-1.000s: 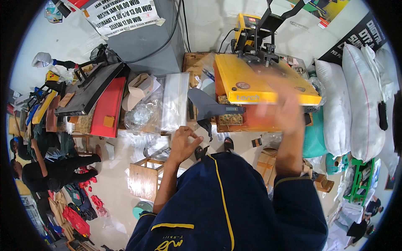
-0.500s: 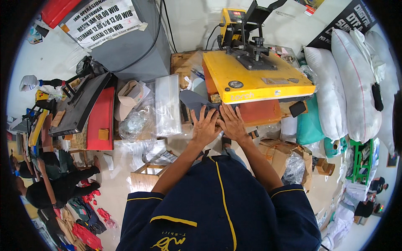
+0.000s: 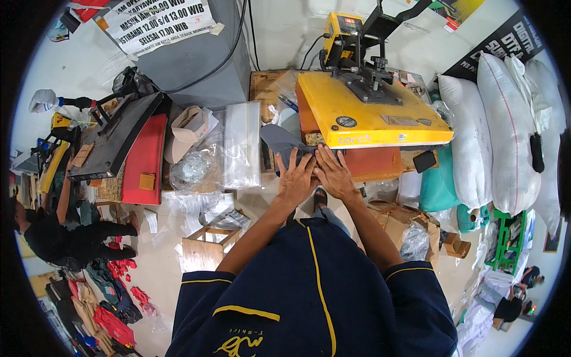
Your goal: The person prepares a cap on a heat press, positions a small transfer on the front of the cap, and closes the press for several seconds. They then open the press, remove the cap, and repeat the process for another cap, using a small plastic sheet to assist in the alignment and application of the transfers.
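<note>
A dark grey cap [image 3: 281, 140] lies at the front left of a yellow heat press [image 3: 380, 113], its brim pointing up and left. My left hand [image 3: 295, 177] rests on the cap, fingers stretched and a little spread. Beside it, my right hand [image 3: 336, 175] lies with straight fingers over the cap's dark cloth, just under the raised yellow plate's front edge. My thumbs almost meet between the hands. Both hands cover much of the cap. An orange-red lower plate [image 3: 373, 163] shows right of my right hand.
Clear plastic sheets [image 3: 242, 146] and a beige cap [image 3: 189, 134] lie on the left. Beyond stands a second press with a red plate [image 3: 144, 160]. White sacks [image 3: 467, 137] line the right. A wooden stool [image 3: 205, 247] and a carton [image 3: 386, 220] stand below; a co-worker [image 3: 77, 232] is far left.
The view has shifted slightly. My hands stay on the grey cap with small finger shifts, and more of its brim shows. The co-worker at far left has moved up toward the equipment there.
</note>
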A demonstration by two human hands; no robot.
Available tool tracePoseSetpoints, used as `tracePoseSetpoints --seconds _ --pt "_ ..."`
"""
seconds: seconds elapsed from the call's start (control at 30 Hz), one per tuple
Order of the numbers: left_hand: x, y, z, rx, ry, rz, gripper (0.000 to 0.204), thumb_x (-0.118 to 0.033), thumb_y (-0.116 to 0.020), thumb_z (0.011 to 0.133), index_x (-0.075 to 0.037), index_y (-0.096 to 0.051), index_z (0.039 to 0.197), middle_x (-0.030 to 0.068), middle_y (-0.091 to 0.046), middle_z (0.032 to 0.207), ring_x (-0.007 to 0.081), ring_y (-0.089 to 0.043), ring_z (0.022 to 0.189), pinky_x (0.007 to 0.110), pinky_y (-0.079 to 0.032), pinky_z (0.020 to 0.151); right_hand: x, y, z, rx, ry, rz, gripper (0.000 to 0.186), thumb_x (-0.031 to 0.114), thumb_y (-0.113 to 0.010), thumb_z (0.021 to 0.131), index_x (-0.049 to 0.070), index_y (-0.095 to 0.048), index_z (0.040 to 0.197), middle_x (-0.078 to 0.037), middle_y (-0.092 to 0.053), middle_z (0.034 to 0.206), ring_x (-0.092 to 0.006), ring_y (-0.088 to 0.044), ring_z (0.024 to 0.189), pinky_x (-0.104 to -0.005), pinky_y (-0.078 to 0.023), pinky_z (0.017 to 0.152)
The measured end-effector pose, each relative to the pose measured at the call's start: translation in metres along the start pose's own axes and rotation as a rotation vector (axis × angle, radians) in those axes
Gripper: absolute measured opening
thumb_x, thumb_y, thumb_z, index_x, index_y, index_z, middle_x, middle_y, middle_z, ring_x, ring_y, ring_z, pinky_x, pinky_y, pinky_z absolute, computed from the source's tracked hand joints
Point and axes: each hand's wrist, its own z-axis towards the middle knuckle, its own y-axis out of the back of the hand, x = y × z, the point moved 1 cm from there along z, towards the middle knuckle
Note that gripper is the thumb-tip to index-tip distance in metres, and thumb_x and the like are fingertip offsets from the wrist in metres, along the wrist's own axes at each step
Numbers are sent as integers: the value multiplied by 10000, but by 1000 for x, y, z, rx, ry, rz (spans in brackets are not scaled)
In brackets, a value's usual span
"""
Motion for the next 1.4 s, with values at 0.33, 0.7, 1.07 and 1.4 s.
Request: tracePoseSetpoints --seconds 0.33,0.7,1.07,1.4 --pt "2 6 1 147 26 11 675 -450 -759 822 -85 -630 1375 58 -489 1455 388 -309 1467 780 -131 1143 4 -2 -4 -71 -70 20 580 315 -424 1073 -3 -394 1558 -176 -384 1621 -318 -293 1538 -565 -154 1255" --pt "3 -3 -4 109 42 -34 687 -460 -757 819 -86 -627 1380 55 -478 1470 389 -309 1463 788 -141 1134 -2 -15 -12 10 -75 -26 533 245 -474 1030 12 -478 1509 -139 -409 1616 -299 -293 1542 -566 -177 1260" --pt "1 -4 -6 102 46 8 627 -505 -734 858 -141 -645 1361 37 -478 1440 365 -315 1449 770 -132 1143 -7 5 31 -103 -164 -32 219 257 -739 888 141 -724 1073 -97 -699 1186 -303 -602 1172 -503 -387 1003" --pt "-11 -5 -4 199 228 -57 604 -328 -732 868 -153 -583 1426 18 -466 1512 320 -316 1493 664 -171 1195 -68 5 15 -384 -569 677 173 158 -700 946 53 -745 1076 -120 -737 933 -247 -683 872 -370 -497 816"
